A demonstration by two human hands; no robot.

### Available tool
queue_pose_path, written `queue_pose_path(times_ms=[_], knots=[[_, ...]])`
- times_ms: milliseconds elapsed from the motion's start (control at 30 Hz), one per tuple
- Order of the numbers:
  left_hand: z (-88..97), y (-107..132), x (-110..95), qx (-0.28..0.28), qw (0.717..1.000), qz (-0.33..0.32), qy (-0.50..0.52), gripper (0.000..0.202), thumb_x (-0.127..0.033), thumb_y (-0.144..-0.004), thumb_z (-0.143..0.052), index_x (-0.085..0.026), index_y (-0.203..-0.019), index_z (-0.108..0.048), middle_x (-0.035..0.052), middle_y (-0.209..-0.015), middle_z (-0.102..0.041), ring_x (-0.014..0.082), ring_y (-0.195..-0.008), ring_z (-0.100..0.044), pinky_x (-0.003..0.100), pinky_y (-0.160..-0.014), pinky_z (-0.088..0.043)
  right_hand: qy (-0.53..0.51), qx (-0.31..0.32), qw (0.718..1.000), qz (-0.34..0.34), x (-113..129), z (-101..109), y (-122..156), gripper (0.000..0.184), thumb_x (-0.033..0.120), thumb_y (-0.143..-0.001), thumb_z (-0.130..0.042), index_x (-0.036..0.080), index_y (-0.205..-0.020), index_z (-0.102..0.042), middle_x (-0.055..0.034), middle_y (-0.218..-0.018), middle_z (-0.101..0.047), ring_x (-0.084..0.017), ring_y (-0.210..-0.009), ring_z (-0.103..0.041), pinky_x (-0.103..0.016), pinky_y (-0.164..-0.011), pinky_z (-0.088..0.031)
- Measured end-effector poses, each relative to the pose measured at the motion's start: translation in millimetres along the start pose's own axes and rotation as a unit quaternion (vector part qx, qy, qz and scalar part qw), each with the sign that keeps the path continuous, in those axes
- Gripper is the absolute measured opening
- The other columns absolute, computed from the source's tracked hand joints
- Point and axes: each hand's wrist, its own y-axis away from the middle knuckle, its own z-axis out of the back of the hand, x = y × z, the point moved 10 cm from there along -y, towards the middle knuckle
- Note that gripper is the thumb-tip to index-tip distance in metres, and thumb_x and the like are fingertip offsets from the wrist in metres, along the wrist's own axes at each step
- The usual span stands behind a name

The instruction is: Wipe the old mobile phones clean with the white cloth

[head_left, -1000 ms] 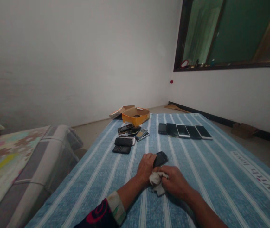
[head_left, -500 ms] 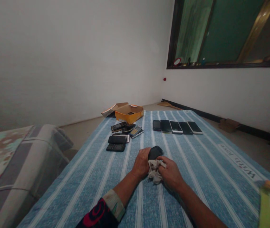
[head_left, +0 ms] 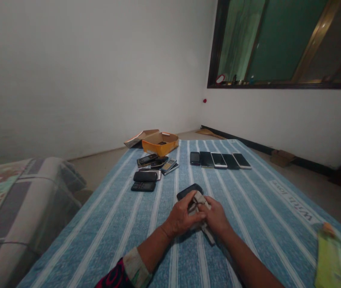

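The dark phone (head_left: 189,189) at your hands is located on the near side of the yellow box (head_left: 160,149) and to the right of it. The phone is set at a slant; your fingers and the rag cover its near edge, and whether it rests on the striped cloth (head_left: 128,228) cannot be determined. Your right hand (head_left: 217,216) is closed on the crumpled pale rag (head_left: 200,200), one end of which trails out below the hand, on the side farther from the yellow box. Your left hand (head_left: 182,218) is curved, with the index finger against the top of the rag and the thumb extended to meet the right hand; whether it pinches the rag, the phone or both cannot be determined. Directly on the near side of the yellow box is a loose pile of phones (head_left: 157,162), some overlapping. Nearer to you than that pile, in line with the yellow box, are a black phone (head_left: 144,176) and, just beside it, a keypad phone (head_left: 143,186). To the right of the yellow box, well apart from it, five phones (head_left: 219,160) lie side by side in a row. The box itself stands open, with a small dark item (head_left: 162,143) inside and a cardboard flap (head_left: 140,138) at its left. A yellow-green item (head_left: 331,258) lies far to the right of the yellow box and nearer to you; its type is unclear.
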Motion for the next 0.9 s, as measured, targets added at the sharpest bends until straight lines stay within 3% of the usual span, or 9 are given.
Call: queue_pose_path(times_ms=[100,167,367,467,567,700,800,900], knots=[[-10.2,-1,2,0.02,0.998,0.016,0.066,0.083,-0.034,-0.067,-0.077,-0.013,-0.14,-0.043,0.0103,-0.124,-0.065,0.0243,-0.109,-0.062,0.034,-0.098,-0.049,-0.095,-0.006,0.993,-0.067,-11,1,3,0.032,0.035,-0.07,-0.062,0.012,-0.091,-0.069,-0.0048,-0.076,-0.07,-0.019,-0.069,-0.064,-0.028,-0.063,-0.048],[-9.7,-2,5,0.005,0.997,0.028,0.077,0.081,-0.027,-0.066,-0.076,-0.013,-0.139,-0.044,0.0104,-0.125,-0.065,0.0241,-0.109,-0.062,0.035,-0.098,-0.049,-0.148,-0.001,0.985,-0.084,-10,-1,6,0.034,0.037,-0.069,-0.066,0.013,-0.093,-0.068,-0.0053,-0.078,-0.071,-0.018,-0.07,-0.065,-0.026,-0.063,-0.048],[5.3,-6,18,-0.061,0.993,0.066,0.071,0.036,-0.027,-0.079,-0.06,-0.017,-0.112,-0.069,0.005,-0.098,-0.074,0.021,-0.09,-0.067,0.031,-0.086,-0.052,-0.261,0.094,0.956,-0.094,-2,-11,22,0.054,0.036,-0.066,-0.076,0.017,-0.115,-0.064,-0.0059,-0.09,-0.072,-0.019,-0.076,-0.068,-0.03,-0.072,-0.051],[10.5,-8,27,-0.097,0.986,0.089,0.102,0.027,-0.026,-0.077,-0.059,-0.017,-0.097,-0.074,0.0045,-0.09,-0.074,0.0209,-0.086,-0.067,0.029,-0.08,-0.052,-0.234,0.079,0.965,-0.086,-9,-4,21,0.058,0.027,-0.06,-0.077,0.017,-0.115,-0.064,-0.0059,-0.09,-0.072,-0.021,-0.077,-0.069,-0.032,-0.072,-0.051],[8.3,-7,29,-0.115,0.977,0.107,0.145,0.026,-0.025,-0.074,-0.061,-0.016,-0.094,-0.075,0.0042,-0.085,-0.074,0.0208,-0.084,-0.067,0.029,-0.078,-0.052,-0.17,-0.013,0.984,-0.055,-13,15,14,0.045,0.022,-0.055,-0.074,0.015,-0.099,-0.071,-0.0049,-0.085,-0.073,-0.021,-0.077,-0.067,-0.03,-0.071,-0.05],[-12.4,-6,17,-0.046,0.962,0.118,0.244,0.033,-0.032,-0.077,-0.063,-0.013,-0.102,-0.073,0.0047,-0.084,-0.073,0.0201,-0.081,-0.067,0.028,-0.075,-0.051,-0.125,-0.089,0.988,-0.021,-9,27,8,0.03,0.024,-0.06,-0.069,0.015,-0.089,-0.073,-0.0023,-0.077,-0.071,-0.019,-0.069,-0.063,-0.028,-0.064,-0.049],[-26.1,-3,10,0.009,0.941,0.131,0.312,0.042,-0.036,-0.074,-0.069,-0.011,-0.108,-0.071,0.0057,-0.084,-0.073,0.0197,-0.079,-0.067,0.028,-0.073,-0.051,-0.117,-0.084,0.989,-0.022,-7,24,7,0.03,0.027,-0.061,-0.068,0.015,-0.089,-0.073,-0.0026,-0.075,-0.071,-0.019,-0.067,-0.063,-0.028,-0.062,-0.049],[-23.3,0,19,-0.02,0.932,0.17,0.32,0.043,-0.03,-0.064,-0.075,-0.011,-0.103,-0.071,0.0062,-0.086,-0.074,0.0204,-0.079,-0.067,0.028,-0.069,-0.051,-0.081,-0.049,0.995,-0.033,-4,24,11,0.037,0.033,-0.061,-0.07,0.014,-0.092,-0.073,-0.0062,-0.079,-0.072,-0.022,-0.071,-0.065,-0.032,-0.066,-0.051]])
